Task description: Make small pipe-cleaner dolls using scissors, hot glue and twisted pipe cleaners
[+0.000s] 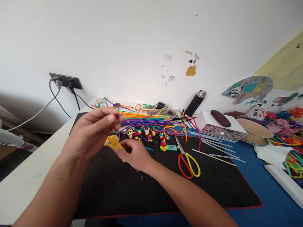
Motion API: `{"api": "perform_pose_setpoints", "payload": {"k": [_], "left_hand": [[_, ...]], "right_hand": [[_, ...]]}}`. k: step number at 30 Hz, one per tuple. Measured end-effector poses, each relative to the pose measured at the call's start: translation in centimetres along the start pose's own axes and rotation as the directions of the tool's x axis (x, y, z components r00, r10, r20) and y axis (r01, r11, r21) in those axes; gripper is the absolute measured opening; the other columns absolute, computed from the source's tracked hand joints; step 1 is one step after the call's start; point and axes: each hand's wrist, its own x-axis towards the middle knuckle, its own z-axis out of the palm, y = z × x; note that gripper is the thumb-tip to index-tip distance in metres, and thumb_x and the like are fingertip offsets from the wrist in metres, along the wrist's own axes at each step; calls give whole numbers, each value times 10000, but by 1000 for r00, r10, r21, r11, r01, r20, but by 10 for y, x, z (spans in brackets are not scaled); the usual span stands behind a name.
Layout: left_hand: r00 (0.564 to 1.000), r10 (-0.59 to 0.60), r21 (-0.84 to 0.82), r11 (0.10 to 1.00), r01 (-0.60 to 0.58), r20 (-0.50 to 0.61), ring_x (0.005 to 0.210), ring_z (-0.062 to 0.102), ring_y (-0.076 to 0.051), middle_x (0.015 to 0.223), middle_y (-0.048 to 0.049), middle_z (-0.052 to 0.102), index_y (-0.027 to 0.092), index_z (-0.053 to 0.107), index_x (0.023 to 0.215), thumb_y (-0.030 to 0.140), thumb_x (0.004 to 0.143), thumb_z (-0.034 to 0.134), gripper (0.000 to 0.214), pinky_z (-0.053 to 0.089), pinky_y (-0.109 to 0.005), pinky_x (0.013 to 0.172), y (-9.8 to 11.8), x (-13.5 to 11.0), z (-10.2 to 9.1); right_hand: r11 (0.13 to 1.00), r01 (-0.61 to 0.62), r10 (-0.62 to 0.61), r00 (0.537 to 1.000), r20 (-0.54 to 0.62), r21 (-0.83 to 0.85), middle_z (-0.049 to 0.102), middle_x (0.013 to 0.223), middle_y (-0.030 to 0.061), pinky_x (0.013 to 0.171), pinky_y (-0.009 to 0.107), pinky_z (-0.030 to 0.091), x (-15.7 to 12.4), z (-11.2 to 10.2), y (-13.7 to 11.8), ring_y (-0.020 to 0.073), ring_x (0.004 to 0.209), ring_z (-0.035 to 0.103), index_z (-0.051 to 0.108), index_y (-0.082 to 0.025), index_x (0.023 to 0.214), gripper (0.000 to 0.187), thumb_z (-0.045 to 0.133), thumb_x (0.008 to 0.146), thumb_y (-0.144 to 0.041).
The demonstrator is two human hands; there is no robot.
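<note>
My left hand (94, 130) is raised over the black mat (132, 186), fingers pinched on a small red piece at the fingertips. Just below it my right hand (133, 154) is closed on a yellow pipe-cleaner figure (113, 142). Behind both hands lies a bundle of coloured pipe cleaners (146, 120). Three small red-and-yellow figures (149, 135) lie in a row on the mat beyond my right hand.
Red-and-yellow scissors (188, 162) lie right of my hands, with thin sticks (214, 157) beyond. A black flask (195, 103), a white box (220, 127), a paper bowl (254, 132) and craft pieces crowd the right. A wall socket (65, 81) with cables is at left.
</note>
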Motion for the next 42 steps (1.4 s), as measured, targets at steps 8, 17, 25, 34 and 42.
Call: {"api": "perform_pose_setpoints", "payload": {"k": [8,17,25,34,42], "left_hand": [[971,-237,73,969,235,16,668,629,-128,749,-40,745,166,839,841,329,711,970,246,516,-203,612,-32,1,5],[896,-414,245,896,370,162,848,701,-199,985,-119,814,175,824,846,398,789,911,245,546,-283,759,-81,3,52],[879,-435,279,884,376,194,896,713,-216,1064,-120,812,188,840,916,399,822,881,234,550,-303,802,-95,-7,74],[892,-399,223,909,353,215,838,696,-191,884,-84,798,199,854,923,397,837,879,218,527,-275,782,-100,-12,72],[929,-356,108,932,346,99,742,657,-140,834,-59,767,178,853,874,349,775,928,211,512,-219,654,-104,-9,72]], "right_hand": [[700,11,197,958,-208,714,644,659,-25,354,205,339,-33,-74,-3,109,417,547,577,-197,859,388,727,842,-555],[638,43,155,971,-183,769,615,631,-23,347,218,311,-71,-113,-5,98,378,493,587,-198,841,424,716,864,-602],[659,95,138,960,-244,746,602,595,-40,323,186,276,-79,-119,11,83,347,489,576,-190,869,500,764,853,-653],[706,23,118,982,-150,707,590,620,-46,331,187,273,-81,-111,11,83,371,507,690,-156,1039,466,717,916,-604],[746,70,147,953,-265,662,584,579,-61,345,180,308,-86,-109,7,84,352,484,652,-182,1056,451,710,923,-609]]}}
